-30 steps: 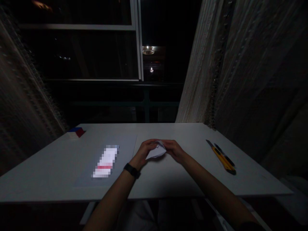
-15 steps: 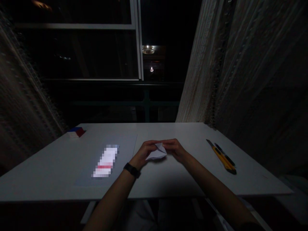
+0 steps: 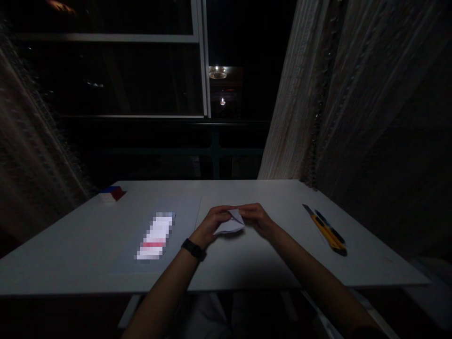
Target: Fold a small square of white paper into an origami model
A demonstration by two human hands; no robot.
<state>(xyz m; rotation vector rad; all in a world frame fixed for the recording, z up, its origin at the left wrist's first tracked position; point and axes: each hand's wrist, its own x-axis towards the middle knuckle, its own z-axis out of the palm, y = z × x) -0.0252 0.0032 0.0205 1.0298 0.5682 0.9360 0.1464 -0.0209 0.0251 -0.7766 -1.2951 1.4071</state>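
Observation:
A small folded piece of white paper (image 3: 230,226) is held just above the middle of the table, with a creased flap on its upper right side. My left hand (image 3: 212,222) grips it from the left, thumb on the near face and fingers behind the far edge. From the right, my right hand (image 3: 258,218) pinches its upper corner. The fingertips of both hands meet along the top of the paper, so that edge is partly hidden. A dark watch sits on my left wrist.
On the white table (image 3: 240,188), a lit, blurred phone (image 3: 155,237) lies on a white sheet (image 3: 187,212) at left. A blue, red and white cube (image 3: 111,193) stands far left. A yellow utility knife (image 3: 328,232) and a dark pen-like tool (image 3: 329,225) lie at right. Curtains flank a dark window.
Both hands stay in nearly the same place on the paper. The paper's flap has shifted very slightly between the fingers.

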